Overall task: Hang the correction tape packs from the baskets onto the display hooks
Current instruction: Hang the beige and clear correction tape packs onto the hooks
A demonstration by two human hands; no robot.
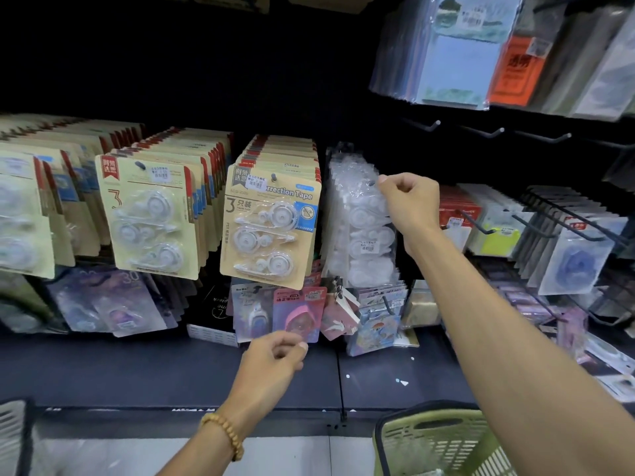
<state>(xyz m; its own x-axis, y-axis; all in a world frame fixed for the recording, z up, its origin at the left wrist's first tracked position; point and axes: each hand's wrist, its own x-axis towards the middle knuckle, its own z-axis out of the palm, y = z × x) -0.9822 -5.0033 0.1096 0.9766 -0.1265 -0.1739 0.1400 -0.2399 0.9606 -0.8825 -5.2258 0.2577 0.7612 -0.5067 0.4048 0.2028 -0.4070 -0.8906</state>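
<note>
My right hand (410, 202) pinches the top of a clear plastic correction tape pack (364, 221) at the front of a full hook, right by its hanging hole. To its left hang beige carded packs of three correction tapes (271, 228) and another row (151, 218). My left hand (275, 359), fingers loosely curled and holding nothing, hovers just below a pink carded pack (298, 312) on the lower row. A green basket (436, 444) sits at the bottom right, partly hidden by my right forearm.
Bare black hooks (488, 132) stick out above and to the right of my right hand. More hooks with sticky notes and small packs (570, 255) fill the right side. A dark shelf ledge (171, 372) runs below the display. A grey basket edge (13, 434) shows bottom left.
</note>
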